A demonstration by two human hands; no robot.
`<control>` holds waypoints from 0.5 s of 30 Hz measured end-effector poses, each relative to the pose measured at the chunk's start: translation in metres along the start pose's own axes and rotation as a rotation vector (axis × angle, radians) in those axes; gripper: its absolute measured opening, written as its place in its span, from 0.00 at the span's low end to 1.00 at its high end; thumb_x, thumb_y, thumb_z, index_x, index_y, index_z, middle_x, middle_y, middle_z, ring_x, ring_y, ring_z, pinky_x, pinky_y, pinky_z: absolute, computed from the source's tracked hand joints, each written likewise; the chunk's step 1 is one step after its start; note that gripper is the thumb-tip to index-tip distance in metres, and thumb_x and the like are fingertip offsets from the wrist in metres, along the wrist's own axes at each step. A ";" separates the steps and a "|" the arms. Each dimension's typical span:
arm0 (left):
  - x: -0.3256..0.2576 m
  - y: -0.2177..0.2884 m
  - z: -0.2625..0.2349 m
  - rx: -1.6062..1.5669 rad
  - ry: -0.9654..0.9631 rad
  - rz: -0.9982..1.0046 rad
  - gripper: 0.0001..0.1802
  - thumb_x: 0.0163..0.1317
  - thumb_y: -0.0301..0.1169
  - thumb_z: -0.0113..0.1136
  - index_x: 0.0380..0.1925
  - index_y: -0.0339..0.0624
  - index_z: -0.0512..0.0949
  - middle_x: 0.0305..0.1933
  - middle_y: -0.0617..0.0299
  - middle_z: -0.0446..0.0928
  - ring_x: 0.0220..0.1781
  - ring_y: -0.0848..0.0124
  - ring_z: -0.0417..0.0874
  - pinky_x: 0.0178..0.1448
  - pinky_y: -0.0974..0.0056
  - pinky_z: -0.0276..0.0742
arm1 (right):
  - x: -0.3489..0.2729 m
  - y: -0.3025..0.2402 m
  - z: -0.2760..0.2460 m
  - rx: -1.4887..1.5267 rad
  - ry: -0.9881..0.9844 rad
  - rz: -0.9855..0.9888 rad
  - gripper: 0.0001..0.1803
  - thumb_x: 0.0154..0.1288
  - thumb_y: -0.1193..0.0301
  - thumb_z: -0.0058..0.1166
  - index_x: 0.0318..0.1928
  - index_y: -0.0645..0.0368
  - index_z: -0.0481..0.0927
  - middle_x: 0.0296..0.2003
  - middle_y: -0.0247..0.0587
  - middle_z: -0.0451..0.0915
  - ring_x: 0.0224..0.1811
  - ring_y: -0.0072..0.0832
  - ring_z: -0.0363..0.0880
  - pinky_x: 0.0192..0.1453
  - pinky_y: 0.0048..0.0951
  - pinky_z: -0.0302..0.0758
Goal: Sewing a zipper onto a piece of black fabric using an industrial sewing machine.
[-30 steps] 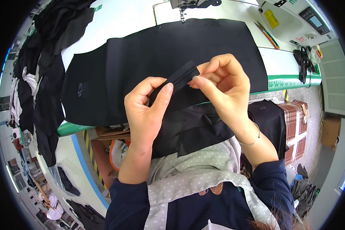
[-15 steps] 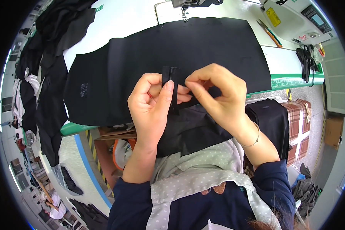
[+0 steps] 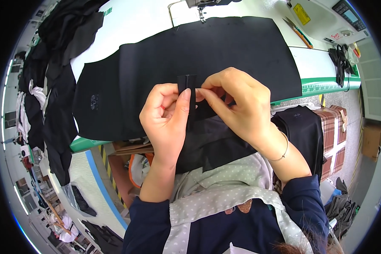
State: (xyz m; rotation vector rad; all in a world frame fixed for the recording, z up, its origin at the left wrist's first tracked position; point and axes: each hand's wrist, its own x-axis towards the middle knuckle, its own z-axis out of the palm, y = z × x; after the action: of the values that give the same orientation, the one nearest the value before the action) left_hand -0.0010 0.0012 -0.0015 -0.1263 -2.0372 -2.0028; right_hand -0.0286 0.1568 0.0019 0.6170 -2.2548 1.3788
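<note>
My left hand [image 3: 167, 112] holds a narrow folded strip of black fabric [image 3: 187, 80] upright, the thumb pressed flat along its front. The strip's lower end hangs below the thumb. Close by on the right, the thumb and forefinger of my right hand [image 3: 239, 103] are pinched together beside the strip, near the left fingertips. What lies in that pinch, if anything, is too small to make out. Beneath and beyond both hands, a large black fabric panel [image 3: 165, 63] with a small printed mark at its left end covers the white sewing table [image 3: 135, 23].
A sewing machine's presser foot [image 3: 202, 16] stands at the panel's far edge. Thread snips [image 3: 299, 34] lie at the right, near a control panel [image 3: 349, 19]. Black cloth [image 3: 57, 84] is heaped on the left; more dark fabric [image 3: 224, 146] lies over my lap.
My right hand has moved slightly left, bringing its pinched fingertips closer to the strip. The left hand keeps its hold. The whole view has shifted a little.
</note>
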 end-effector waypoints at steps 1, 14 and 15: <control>0.000 0.000 0.000 0.000 -0.003 0.000 0.03 0.68 0.19 0.61 0.37 0.34 0.76 0.30 0.63 0.83 0.27 0.88 0.73 0.30 0.81 0.64 | 0.000 0.001 0.002 -0.017 0.015 -0.038 0.08 0.51 0.79 0.67 0.32 0.58 0.83 0.26 0.36 0.78 0.28 0.36 0.80 0.32 0.34 0.77; -0.001 -0.001 0.001 -0.020 0.020 -0.032 0.03 0.66 0.18 0.62 0.39 0.32 0.78 0.31 0.68 0.79 0.28 0.89 0.70 0.31 0.81 0.63 | 0.005 -0.001 0.003 -0.087 -0.040 -0.070 0.05 0.53 0.76 0.66 0.31 0.58 0.83 0.27 0.38 0.79 0.30 0.37 0.80 0.33 0.34 0.77; -0.001 -0.002 0.001 -0.009 0.024 -0.025 0.04 0.66 0.18 0.62 0.40 0.32 0.78 0.32 0.67 0.80 0.29 0.89 0.71 0.32 0.81 0.64 | 0.006 -0.001 0.002 -0.088 -0.040 -0.070 0.05 0.53 0.76 0.66 0.31 0.58 0.83 0.27 0.38 0.79 0.30 0.37 0.80 0.33 0.34 0.77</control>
State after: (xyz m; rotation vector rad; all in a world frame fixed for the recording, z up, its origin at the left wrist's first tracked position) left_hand -0.0011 0.0022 -0.0034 -0.0780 -2.0252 -2.0186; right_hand -0.0330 0.1543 0.0048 0.6925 -2.2891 1.2379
